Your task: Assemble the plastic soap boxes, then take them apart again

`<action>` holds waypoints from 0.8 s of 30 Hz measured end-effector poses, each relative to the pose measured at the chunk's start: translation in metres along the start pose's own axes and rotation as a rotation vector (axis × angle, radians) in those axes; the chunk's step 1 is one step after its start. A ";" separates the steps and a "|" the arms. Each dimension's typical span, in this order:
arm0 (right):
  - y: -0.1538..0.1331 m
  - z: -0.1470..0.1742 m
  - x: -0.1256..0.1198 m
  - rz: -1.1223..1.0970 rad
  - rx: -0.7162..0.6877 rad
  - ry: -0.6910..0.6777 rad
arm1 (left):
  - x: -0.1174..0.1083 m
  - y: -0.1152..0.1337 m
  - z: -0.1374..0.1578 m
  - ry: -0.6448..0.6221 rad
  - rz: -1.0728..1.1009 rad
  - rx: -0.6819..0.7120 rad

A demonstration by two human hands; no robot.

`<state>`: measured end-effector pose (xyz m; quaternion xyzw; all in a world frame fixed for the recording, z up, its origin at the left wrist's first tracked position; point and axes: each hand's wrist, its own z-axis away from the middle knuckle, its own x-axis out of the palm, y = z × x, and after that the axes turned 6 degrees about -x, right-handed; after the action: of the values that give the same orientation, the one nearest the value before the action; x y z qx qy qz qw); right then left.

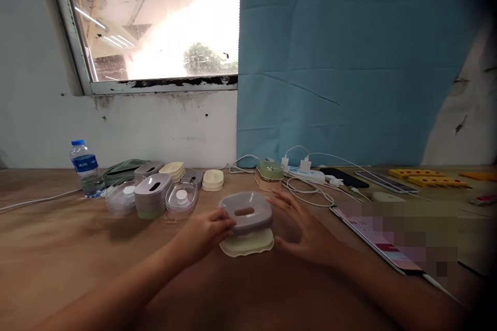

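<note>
While the left hand (207,231) grips its side, the grey slotted lid (246,210) sits atop a cream base (247,243); the right hand (306,231) hovers spread open, holding nothing, just beside it.

**Greys, creams and blue on brown wood**

The rounded grey plastic lid (246,210) tops a cream plastic base (247,244). The brown wooden table (70,264) also bears a green-topped box (269,169), a blue-capped clear water bottle (85,167) and yellow flat plastic strips (427,177). Behind hangs a blue cloth sheet (349,51).
</note>
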<state>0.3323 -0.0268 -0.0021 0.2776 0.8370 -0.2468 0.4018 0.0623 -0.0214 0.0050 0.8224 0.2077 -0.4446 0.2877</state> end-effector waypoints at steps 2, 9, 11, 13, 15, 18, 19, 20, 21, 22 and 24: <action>0.000 0.002 0.007 -0.013 0.021 -0.092 | 0.010 0.001 0.013 -0.029 0.046 -0.031; 0.002 0.006 0.021 -0.098 0.042 -0.272 | 0.011 -0.004 0.014 -0.094 0.123 -0.083; 0.003 0.006 0.018 -0.093 0.034 -0.285 | 0.010 -0.003 0.014 -0.097 0.125 -0.079; 0.002 0.005 0.014 -0.084 0.018 -0.298 | 0.012 -0.003 0.015 -0.098 0.129 -0.067; 0.002 0.006 0.010 -0.093 -0.013 -0.328 | 0.014 -0.005 0.015 -0.123 0.133 -0.031; 0.002 0.007 0.008 -0.119 -0.038 -0.366 | 0.014 -0.007 0.015 -0.150 0.124 0.034; 0.002 0.008 0.008 -0.121 -0.035 -0.367 | 0.013 -0.008 0.015 -0.145 0.113 0.060; 0.002 0.008 0.008 -0.120 -0.031 -0.364 | 0.011 -0.010 0.015 -0.131 0.096 0.084; 0.002 0.008 0.009 -0.113 -0.031 -0.360 | 0.008 -0.013 0.015 -0.115 0.073 0.104; 0.002 0.008 0.009 -0.105 -0.035 -0.356 | 0.004 -0.018 0.014 -0.089 0.041 0.110; 0.001 0.007 0.010 -0.080 -0.058 -0.345 | -0.003 -0.032 0.014 0.011 -0.045 0.043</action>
<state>0.3315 -0.0276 -0.0146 0.1860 0.7728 -0.2821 0.5372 0.0333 -0.0073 -0.0080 0.8260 0.2182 -0.4507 0.2589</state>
